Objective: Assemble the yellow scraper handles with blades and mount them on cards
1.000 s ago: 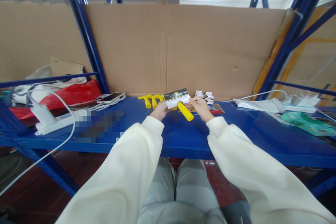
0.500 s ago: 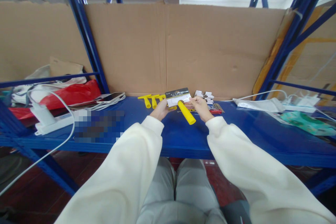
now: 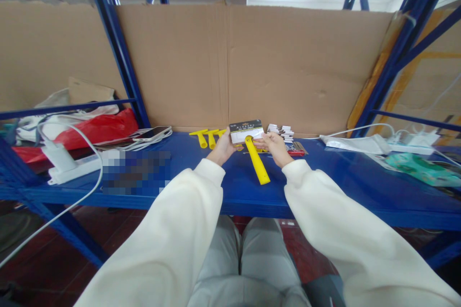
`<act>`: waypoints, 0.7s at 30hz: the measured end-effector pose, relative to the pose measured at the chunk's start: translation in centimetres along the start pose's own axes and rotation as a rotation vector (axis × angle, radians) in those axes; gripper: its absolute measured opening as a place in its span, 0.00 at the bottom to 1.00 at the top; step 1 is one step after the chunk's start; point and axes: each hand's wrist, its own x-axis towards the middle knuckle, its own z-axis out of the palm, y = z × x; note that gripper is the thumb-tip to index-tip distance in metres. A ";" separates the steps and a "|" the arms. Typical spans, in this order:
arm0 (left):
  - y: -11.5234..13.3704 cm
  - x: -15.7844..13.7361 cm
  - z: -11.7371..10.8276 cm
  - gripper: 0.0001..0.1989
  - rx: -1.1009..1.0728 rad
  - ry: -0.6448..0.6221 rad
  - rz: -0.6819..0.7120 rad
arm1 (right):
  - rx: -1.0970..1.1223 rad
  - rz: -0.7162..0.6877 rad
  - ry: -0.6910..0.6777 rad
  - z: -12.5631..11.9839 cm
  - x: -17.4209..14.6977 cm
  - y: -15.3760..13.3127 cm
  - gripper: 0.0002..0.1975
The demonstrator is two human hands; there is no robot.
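Above the blue shelf I hold a yellow T-shaped tool, its long handle slanting down towards me. A black-and-white printed card with a hang hole covers its head, so its exact kind is hard to tell. My left hand is closed on the card's left edge. My right hand is closed at the right side of the card and tool head, with its fingertips partly hidden. Left of my hands, several similar yellow tools lie in a row. Behind my right hand is a pile of small white pieces.
A red-handled item lies right of my right hand. To the left are a phone, a white power strip with a cable, and a red bag. A green packet lies right. Cardboard stands behind.
The tool and card have tilted between my hands. The card now faces me more fully, and the yellow handle hangs lower and looks longer. My hands have barely moved.
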 end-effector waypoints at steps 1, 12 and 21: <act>0.0 0.0 0.1 0.23 0.003 0.005 -0.002 | 0.001 -0.001 0.004 0.0 0.0 0.0 0.21; -0.6 -0.3 -0.1 0.17 0.028 0.101 0.096 | 0.007 -0.058 0.071 -0.1 0.2 -0.1 0.20; 0.0 -1.0 -0.3 0.12 0.257 0.197 0.048 | 0.062 -0.077 0.170 -0.3 0.5 -0.1 0.21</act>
